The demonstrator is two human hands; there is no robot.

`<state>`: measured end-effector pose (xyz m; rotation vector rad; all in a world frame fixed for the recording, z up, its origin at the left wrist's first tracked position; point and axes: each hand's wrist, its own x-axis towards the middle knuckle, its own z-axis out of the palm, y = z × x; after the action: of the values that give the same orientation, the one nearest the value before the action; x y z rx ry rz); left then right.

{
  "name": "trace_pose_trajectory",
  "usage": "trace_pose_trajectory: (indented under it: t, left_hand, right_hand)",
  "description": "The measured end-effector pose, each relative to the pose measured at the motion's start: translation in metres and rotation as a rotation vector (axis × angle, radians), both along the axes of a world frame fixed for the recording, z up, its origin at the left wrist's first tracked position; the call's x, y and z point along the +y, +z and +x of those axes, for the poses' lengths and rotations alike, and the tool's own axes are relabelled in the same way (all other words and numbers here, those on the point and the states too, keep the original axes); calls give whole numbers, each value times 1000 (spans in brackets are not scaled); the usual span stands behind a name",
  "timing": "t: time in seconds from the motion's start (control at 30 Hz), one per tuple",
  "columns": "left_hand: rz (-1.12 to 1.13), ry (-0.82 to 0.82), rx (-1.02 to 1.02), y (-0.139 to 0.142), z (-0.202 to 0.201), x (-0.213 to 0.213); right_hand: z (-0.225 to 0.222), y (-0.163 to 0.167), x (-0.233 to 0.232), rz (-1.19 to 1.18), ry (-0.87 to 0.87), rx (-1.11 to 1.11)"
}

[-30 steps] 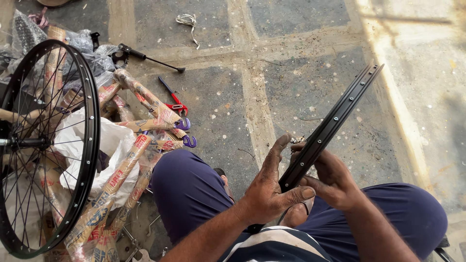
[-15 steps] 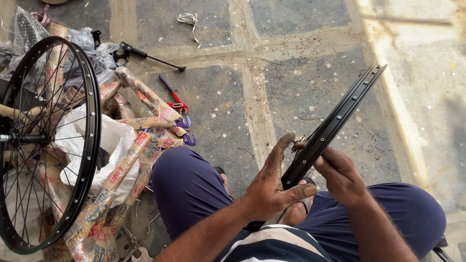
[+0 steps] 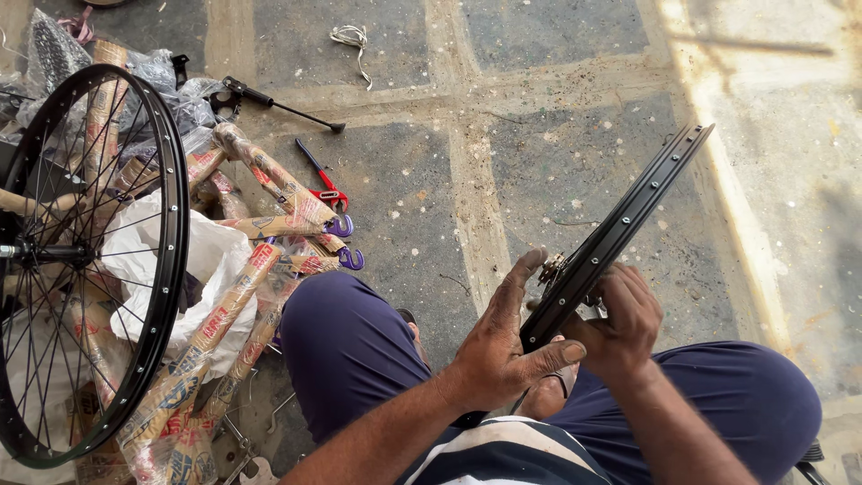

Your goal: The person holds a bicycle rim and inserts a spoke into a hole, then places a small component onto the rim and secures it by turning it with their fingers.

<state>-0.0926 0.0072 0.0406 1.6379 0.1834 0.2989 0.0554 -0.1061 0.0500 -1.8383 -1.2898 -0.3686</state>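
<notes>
I hold a black bicycle wheel rim (image 3: 628, 220) edge-on between my knees, slanting up to the right. My left hand (image 3: 503, 346) grips the rim's lower part, thumb pressed on its edge and fingers spread upward. My right hand (image 3: 620, 319) is closed around the rim from the other side, close to a small metal hub part (image 3: 549, 268) that shows between both hands. What my right fingers pinch is hidden. My legs in dark blue trousers (image 3: 350, 350) frame the rim.
A spoked black wheel (image 3: 90, 260) stands at the left. Beside it lies a paper-wrapped bicycle frame (image 3: 242, 269) with white plastic. Red-handled pliers (image 3: 321, 180), a black tool (image 3: 274, 101) and a white cord (image 3: 352, 38) lie on the stone floor.
The rim has tilted slightly and shifted a little right. My right hand has slid up along it toward the hub part. My left hand keeps its grip.
</notes>
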Motion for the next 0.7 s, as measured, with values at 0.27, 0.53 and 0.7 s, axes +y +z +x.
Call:
trace_pose_trajectory:
  t: [0.27, 0.53, 0.7]
  left_hand:
    - [-53, 6, -23, 3, -3, 6]
    - [10, -117, -65, 40, 72, 56]
    - [-164, -145, -47, 45, 41, 46]
  right_hand:
    - [-14, -14, -2, 195, 221, 442]
    - [3, -50, -18, 19, 190, 891]
    - [7, -56, -29, 169, 370, 948]
